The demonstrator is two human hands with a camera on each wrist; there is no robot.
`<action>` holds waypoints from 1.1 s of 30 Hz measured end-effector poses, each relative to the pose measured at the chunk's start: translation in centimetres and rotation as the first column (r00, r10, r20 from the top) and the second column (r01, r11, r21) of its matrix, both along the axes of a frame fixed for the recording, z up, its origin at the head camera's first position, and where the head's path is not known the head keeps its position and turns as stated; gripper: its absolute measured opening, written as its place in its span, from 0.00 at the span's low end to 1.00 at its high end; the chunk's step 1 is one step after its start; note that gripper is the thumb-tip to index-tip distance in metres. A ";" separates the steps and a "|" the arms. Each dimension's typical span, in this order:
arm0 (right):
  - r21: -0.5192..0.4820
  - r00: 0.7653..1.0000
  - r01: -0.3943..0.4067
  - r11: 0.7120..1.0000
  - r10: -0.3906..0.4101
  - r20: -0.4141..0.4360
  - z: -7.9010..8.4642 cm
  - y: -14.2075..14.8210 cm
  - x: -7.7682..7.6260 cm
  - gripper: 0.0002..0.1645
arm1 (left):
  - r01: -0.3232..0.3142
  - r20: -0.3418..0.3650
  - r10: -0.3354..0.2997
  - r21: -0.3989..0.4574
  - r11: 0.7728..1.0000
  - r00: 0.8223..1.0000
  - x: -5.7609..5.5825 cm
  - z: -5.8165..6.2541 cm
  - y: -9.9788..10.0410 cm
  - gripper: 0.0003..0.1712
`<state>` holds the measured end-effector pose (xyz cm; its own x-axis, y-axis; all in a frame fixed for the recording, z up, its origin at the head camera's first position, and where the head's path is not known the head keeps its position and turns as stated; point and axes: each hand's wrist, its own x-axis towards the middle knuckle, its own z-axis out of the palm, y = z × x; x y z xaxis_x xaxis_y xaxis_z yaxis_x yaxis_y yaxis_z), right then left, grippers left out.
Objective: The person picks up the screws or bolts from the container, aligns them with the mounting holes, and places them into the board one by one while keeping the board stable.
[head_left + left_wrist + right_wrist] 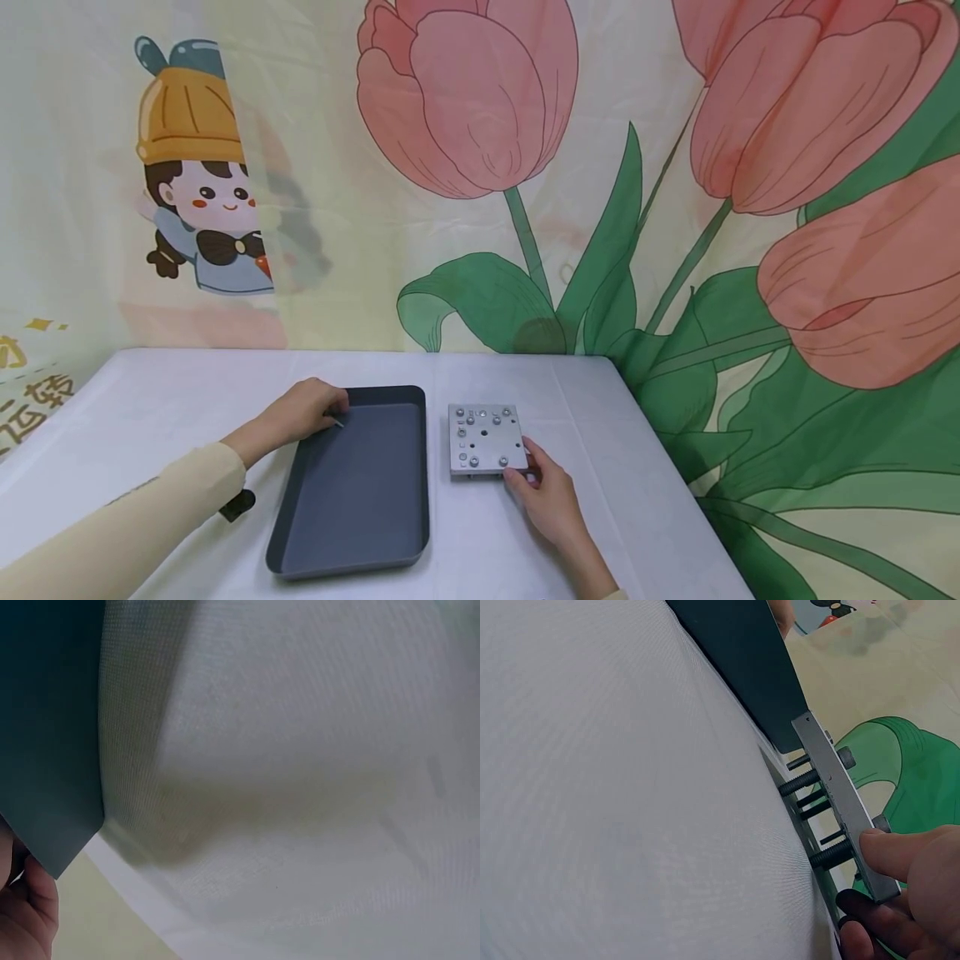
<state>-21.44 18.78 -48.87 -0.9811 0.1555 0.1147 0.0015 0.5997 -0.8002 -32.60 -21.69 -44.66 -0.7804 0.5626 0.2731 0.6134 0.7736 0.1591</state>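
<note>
A square metal plate (486,442) with several bolt heads on top lies right of a dark grey tray (367,492). In the right wrist view, threaded bolts (801,782) stick out from the plate's underside. My right hand (549,493) grips the plate's near right corner, thumb (889,851) on its edge and fingers below. My left hand (306,410) is over the tray's far left corner, fingers curled. From its fingertips a small thin pale piece (339,423) pokes out, its kind too small to tell. In the left wrist view the tray wall partly hides that hand (30,911).
Both things stand on a white-covered table (592,417). Behind it hangs a cloth (337,167) printed with tulips and a cartoon figure. A black device (238,505) sits under the left wrist, beside the tray.
</note>
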 end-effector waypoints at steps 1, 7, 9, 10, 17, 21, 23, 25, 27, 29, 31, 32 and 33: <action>0.001 1.000 0.000 1.000 0.000 0.001 0.0 0.0 0.0 0.40 | -0.004 0.004 0.004 -0.010 1.000 1.000 0.0 0.0 0.0 0.13; -0.005 1.000 -0.003 1.000 0.003 0.000 -0.1 0.0 0.0 0.40 | -0.003 0.005 0.003 -0.065 0.998 1.000 -0.3 0.0 -0.2 0.13; -0.004 1.000 -0.004 1.000 0.004 -0.004 -0.1 0.0 0.0 0.40 | 0.002 0.002 -0.001 -0.070 0.998 1.000 -0.3 0.0 -0.3 0.13; -0.005 1.000 -0.003 1.000 0.003 -0.004 -0.1 0.0 0.0 0.40 | 0.000 0.001 0.000 -0.070 0.998 1.000 -0.2 0.0 -0.2 0.13; -0.002 1.000 0.001 1.000 -0.001 -0.001 -0.1 0.0 0.1 0.40 | -0.017 -0.067 0.007 -0.148 0.989 0.998 0.4 0.5 0.2 0.15; -0.007 1.000 0.002 1.000 -0.002 0.004 -0.1 0.0 0.1 0.40 | -0.033 -0.130 0.010 -0.179 0.983 0.991 0.8 0.8 0.4 0.17; -0.007 1.000 -0.002 1.000 0.002 0.003 -0.1 0.0 0.1 0.40 | -0.038 -0.149 0.011 -0.183 0.982 0.989 0.8 0.8 0.5 0.18; -0.013 1.000 -0.005 1.000 0.005 0.004 -0.1 0.0 0.1 0.40 | -0.040 -0.156 0.011 -0.184 0.982 0.988 0.8 0.8 0.5 0.19; -0.015 1.000 -0.005 1.000 0.005 0.003 -0.2 0.0 0.1 0.40 | -0.040 -0.146 0.014 -0.175 0.984 0.989 0.7 0.9 0.5 0.20; -0.015 1.000 -0.006 1.000 0.006 0.002 -0.2 0.0 0.1 0.40 | -0.034 -0.131 0.014 -0.156 0.987 0.991 0.7 0.8 0.4 0.19; -0.018 1.000 -0.005 1.000 0.005 0.005 -0.1 0.1 0.1 0.40 | -0.037 -0.106 0.023 -0.130 0.991 0.994 0.6 0.8 0.3 0.18; -0.017 1.000 -0.006 1.000 0.006 0.006 -0.1 0.1 0.1 0.40 | -0.039 -0.093 0.028 -0.114 0.993 0.995 0.6 0.8 0.2 0.17; -0.018 1.000 -0.006 1.000 0.007 0.006 -0.1 0.1 0.1 0.40 | -0.042 -0.080 0.035 -0.096 0.994 0.996 0.5 0.8 0.2 0.16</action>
